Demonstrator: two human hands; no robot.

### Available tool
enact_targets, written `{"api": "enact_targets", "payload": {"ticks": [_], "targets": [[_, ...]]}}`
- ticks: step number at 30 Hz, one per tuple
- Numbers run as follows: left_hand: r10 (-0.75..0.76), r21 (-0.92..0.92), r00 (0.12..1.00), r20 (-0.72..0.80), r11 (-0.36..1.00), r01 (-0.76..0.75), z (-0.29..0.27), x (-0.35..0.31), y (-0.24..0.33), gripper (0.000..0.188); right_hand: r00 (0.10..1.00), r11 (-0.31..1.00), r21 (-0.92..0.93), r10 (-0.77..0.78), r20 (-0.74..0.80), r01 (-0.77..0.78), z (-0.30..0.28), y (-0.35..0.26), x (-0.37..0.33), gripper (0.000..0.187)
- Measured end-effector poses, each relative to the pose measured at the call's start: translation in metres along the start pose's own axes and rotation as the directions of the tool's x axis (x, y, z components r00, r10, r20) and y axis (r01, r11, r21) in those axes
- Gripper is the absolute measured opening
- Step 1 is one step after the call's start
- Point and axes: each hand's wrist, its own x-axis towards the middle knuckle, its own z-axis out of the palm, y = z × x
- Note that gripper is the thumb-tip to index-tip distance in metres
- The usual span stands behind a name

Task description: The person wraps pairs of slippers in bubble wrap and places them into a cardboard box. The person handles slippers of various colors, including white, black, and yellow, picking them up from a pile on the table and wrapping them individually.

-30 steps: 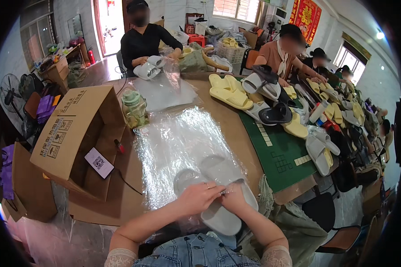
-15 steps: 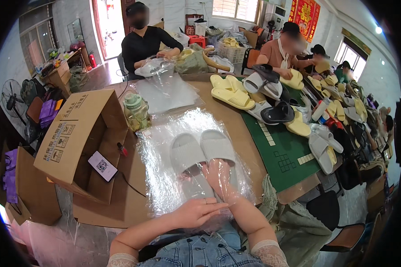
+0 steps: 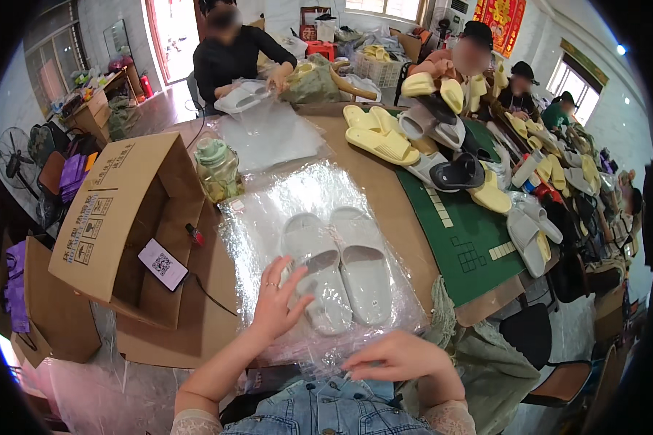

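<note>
A pair of light grey slippers (image 3: 365, 283) lies side by side inside a clear plastic bag (image 3: 406, 308), toes pointing away from me. The bag rests on a stack of similar shiny clear bags (image 3: 257, 217). My left hand (image 3: 277, 303) has its fingers spread over the bag's left side, beside the left slipper's heel. At the near edge of the bag, my right hand (image 3: 400, 357) is bent inward, with thumb and fingers closing on the loose plastic by the opening.
An open cardboard box (image 3: 116, 225) with a phone (image 3: 162, 265) stands left, near a glass jar (image 3: 218, 170). Yellow, grey and black slippers (image 3: 384, 141) pile up at right beyond a green mat (image 3: 450, 239). Opposite, a co-worker (image 3: 239, 58) handles bagged slippers; others sit at far right.
My right hand has come out from inside the bag to its near edge. My left hand has moved up and left, opening its fingers. The slippers now lie wholly in the bag.
</note>
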Motion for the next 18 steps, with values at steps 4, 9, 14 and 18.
{"api": "enact_targets", "payload": {"ticks": [4,9,14,18], "targets": [[-0.084,0.009,0.996,-0.017,0.996,0.085,0.021,0.006,-0.003,0.048,0.824,0.977,-0.190,-0.027,-0.566,-0.098,-0.026,-0.001,0.043,0.031],[-0.090,-0.106,0.995,0.043,0.990,0.094,0.038,0.002,-0.017,0.042,0.800,0.848,-0.378,0.084,-0.594,-0.370,-0.015,0.093,0.134,0.052],[-0.020,0.003,0.998,0.066,1.000,0.019,0.045,-0.005,-0.027,0.043,0.672,0.821,-0.258,0.193,-0.715,-0.509,0.019,0.131,0.169,0.046],[-0.082,-0.040,0.993,0.081,0.995,0.086,0.044,-0.005,-0.023,0.051,0.659,0.852,-0.288,0.085,-0.747,-0.437,0.033,0.142,0.170,0.033]]}}
